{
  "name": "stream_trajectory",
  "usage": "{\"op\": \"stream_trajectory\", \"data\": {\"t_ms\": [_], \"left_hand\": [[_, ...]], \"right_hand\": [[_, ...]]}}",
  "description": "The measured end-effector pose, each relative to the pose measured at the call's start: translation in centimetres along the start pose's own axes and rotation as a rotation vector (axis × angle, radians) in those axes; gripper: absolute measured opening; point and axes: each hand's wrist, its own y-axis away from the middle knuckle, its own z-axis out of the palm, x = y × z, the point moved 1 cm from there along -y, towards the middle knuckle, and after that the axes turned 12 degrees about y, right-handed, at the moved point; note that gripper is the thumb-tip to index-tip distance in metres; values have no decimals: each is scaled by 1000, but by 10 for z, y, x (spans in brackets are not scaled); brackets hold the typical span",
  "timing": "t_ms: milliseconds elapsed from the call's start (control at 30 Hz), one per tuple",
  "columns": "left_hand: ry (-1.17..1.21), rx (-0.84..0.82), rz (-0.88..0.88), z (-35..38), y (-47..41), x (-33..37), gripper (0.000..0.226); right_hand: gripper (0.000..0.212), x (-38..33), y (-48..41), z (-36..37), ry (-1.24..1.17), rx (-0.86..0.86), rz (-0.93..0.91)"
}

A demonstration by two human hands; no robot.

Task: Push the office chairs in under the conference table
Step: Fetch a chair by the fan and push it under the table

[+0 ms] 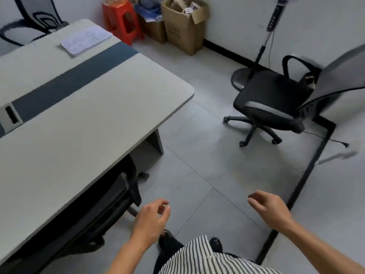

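Note:
The grey conference table (98,107) with a dark centre stripe fills the left. A black office chair (110,206) is tucked under its near edge at lower left. Another black office chair (276,99) with a grey mesh back stands free on the floor at right, away from the table. A third chair (39,18) shows behind the table's far side. My left hand (152,218) hovers just right of the tucked chair, fingers loosely curled, holding nothing. My right hand (270,208) is open over the floor, also holding nothing.
A pedestal fan (256,62) stands behind the free chair. A red stool (122,20) and cardboard boxes (183,22) sit against the far wall. A stack of papers (85,40) lies on the table. A cable (335,142) trails on the floor at right.

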Motion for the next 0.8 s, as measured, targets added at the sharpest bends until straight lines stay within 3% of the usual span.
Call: {"op": "stream_trajectory", "data": {"t_ms": [167,433,800], "left_hand": [[-77,-138,44,37,-46,47,18],[-146,-293,168,73,-169,132,16],[-253,-607,463,192,-337,343,14]], "right_hand": [[8,73,-1,-15,-123,52,190],[7,107,-53,-50,-271,135,362],[8,169,-116,-148,-484,346,641]]}}
